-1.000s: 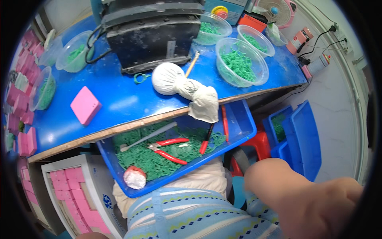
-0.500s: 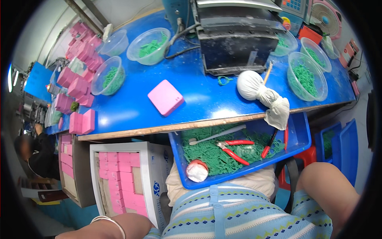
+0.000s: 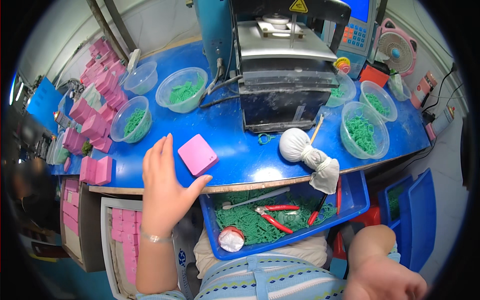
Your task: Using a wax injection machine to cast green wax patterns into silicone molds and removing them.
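Note:
My left hand point(image 3: 167, 187) reaches over the table edge with fingers stretched out and thumb spread, holding nothing. Just right of its fingers, apart from them, lies a square pink block point(image 3: 198, 155) on the blue table. Low at the right, my right hand point(image 3: 382, 280) is turned palm up, its fingers loosely bent and partly blurred. Nothing shows in that palm. Below the table edge, a blue tray point(image 3: 361, 202) holds thin green looped pieces point(image 3: 240, 220), red-handled pliers point(image 3: 277, 218), a white-handled brush point(image 3: 257, 198) and a small white-topped jar point(image 3: 231, 239).
A tied white cloth pouch point(image 3: 296, 145) lies at the table's front edge, near a black machine point(image 3: 285, 102). Clear bowls point(image 3: 364, 150) with green pieces stand on both sides. Pink blocks point(image 3: 95, 126) pile up at the left, and more fill a white box point(image 3: 107, 210) below.
Both hands have come into view, the left reaching up beside the pink block, the right at the lower right. The whole view has tilted up, showing more of the machine.

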The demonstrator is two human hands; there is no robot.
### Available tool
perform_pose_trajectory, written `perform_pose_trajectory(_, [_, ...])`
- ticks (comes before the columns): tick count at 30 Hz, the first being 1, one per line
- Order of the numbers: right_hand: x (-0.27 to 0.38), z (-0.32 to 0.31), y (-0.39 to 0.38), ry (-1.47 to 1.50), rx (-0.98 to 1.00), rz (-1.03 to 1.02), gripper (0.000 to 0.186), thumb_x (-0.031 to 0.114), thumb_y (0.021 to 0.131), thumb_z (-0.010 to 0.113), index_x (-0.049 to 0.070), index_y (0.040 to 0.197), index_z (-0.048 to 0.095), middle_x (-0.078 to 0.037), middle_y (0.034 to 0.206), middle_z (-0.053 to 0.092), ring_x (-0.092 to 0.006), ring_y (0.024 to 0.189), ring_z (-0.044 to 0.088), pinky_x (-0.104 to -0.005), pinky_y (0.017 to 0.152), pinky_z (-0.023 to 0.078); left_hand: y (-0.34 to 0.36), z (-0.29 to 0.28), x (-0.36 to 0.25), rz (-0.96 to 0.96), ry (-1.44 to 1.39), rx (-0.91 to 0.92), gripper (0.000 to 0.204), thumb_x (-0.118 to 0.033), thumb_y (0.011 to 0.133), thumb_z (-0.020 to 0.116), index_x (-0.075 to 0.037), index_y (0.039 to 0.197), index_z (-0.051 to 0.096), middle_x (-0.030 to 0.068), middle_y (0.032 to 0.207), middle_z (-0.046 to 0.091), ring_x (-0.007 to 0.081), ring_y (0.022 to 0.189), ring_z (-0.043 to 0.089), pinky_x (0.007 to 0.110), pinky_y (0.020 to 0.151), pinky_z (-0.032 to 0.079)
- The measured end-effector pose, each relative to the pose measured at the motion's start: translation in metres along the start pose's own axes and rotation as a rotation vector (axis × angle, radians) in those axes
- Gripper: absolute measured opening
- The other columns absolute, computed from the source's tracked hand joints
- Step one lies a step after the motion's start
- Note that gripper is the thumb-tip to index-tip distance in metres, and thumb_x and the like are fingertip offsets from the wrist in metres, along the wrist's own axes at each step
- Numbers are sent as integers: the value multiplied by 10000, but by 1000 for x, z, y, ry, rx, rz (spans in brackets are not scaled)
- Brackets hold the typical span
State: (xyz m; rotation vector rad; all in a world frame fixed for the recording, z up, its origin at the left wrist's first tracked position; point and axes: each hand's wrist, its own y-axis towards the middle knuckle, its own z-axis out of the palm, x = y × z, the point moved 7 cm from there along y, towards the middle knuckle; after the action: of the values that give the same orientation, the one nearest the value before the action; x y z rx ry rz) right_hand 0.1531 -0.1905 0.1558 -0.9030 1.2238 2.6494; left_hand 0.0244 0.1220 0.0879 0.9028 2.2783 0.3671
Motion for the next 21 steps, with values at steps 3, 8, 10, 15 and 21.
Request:
perform_pose_trajectory(3, [0,-11,-23,35,88,268,318,178,811,602,92,1111,540,-71,1120,547,-209,907,542,-366,766,415,10,32,11,16,274,61,724,-204,622,748,74,1200,412,205,1174,472,344,1087,422,405,916,360])
perform_pose_trajectory(8, [-18,13,-116,454,562,907,285,154,756,647,71,1005,535,-114,989,568,-227,780,590,-342,700,476,-20,35,-34,461,189,-173,768,-110,575,757,12,1225,366,173,1154,492,340,1085,439,433,932,344])
perform_pose_trajectory(10, [-14,17,-147,561,819,1213,409,125,733,664,40,1087,478,-161,1020,539,-282,819,578,-356,718,474,-55,31,-47,707,214,-289,649,-155,650,760,-35,1169,390,141,1154,479,303,1040,469,424,848,410])
perform_pose_trajectory(15, [-3,32,-180,472,1070,1314,413,74,672,685,5,1042,516,-180,1038,532,-300,908,545,-366,771,453,-82,21,-47,790,299,-413,595,-226,719,737,-40,1159,382,130,1107,448,273,943,479,398,757,439])
perform_pose_trajectory(21, [5,50,-207,311,1441,1100,358,72,629,678,41,969,571,-130,1031,550,-301,934,519,-396,799,387,-111,-67,59,112,574,-497,733,-169,622,783,-11,1216,384,134,1091,434,292,951,469,373,838,418])
